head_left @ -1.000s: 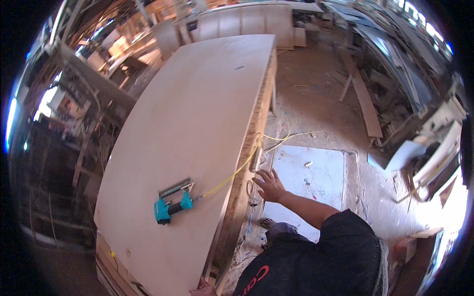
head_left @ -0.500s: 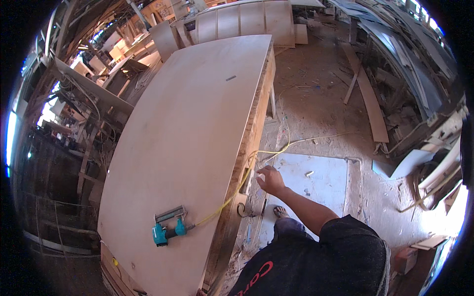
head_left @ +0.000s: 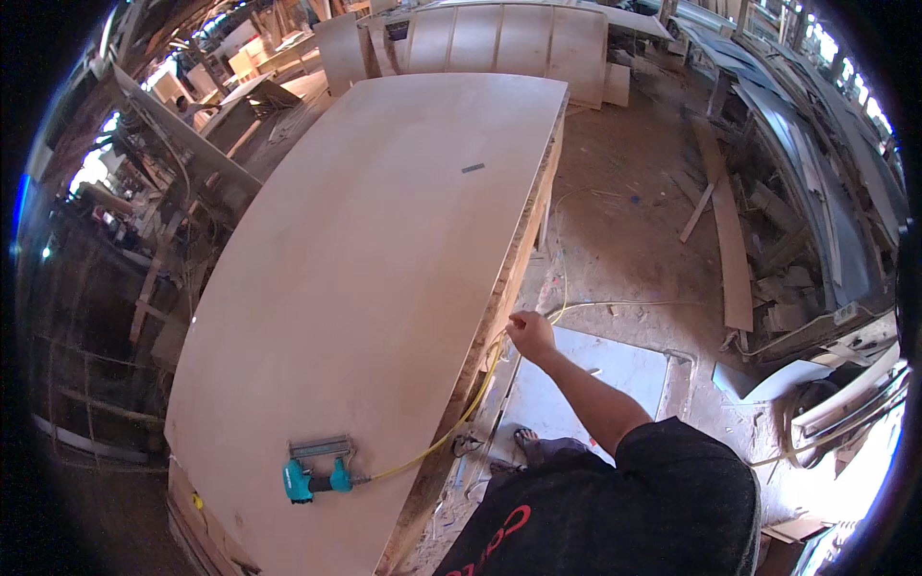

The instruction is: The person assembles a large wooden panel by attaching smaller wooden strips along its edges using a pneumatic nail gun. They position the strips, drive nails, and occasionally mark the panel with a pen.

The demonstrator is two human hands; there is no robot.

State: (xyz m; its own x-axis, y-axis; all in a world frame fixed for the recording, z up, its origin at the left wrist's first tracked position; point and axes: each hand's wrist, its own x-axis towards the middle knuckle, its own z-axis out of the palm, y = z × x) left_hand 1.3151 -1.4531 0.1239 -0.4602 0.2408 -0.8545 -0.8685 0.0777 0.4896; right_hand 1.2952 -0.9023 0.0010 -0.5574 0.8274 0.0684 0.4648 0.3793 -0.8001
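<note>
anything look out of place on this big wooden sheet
One small grey strip lies loose on the wooden sheet, toward its far end, mildly odd because it sits well away from the teal tool.

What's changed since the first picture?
The right hand has moved forward beside the wooden panel, spread before, now curled; whether it holds anything is unclear. The left hand has left the panel's edge and view. The teal nail gun still lies on the panel.

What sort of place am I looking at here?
Most likely a woodworking shop: a teal nail or staple gun with a yellow hose lies on a big wooden panel, and large flat sheets are piled along the right.
</note>
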